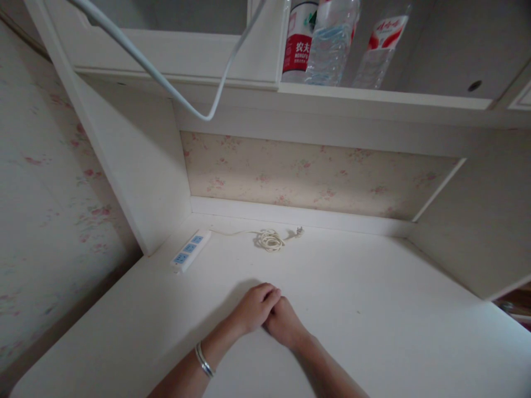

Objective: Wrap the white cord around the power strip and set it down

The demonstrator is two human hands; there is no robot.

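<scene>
My left hand (254,307) and my right hand (286,323) are clasped together on the white desktop (348,337). The left thumb lies across the right hand, and the fingers of both are closed. No object shows between them, though the palms are hidden. A silver bracelet (204,360) circles my left wrist. Beyond the hands, apart from them, a coiled cream power cord (270,241) lies with its plug (299,232) prongs up. A white power strip (189,251) with blue sockets rests farther left, joined to that cord.
An overhead cabinet holds a red-and-white labelled bottle (297,44) and clear plastic bottles (332,47). From above, a white cable (182,102) loops down in front of it. Side panels (136,149) flank the desk, and floral wallpaper (307,171) covers the back.
</scene>
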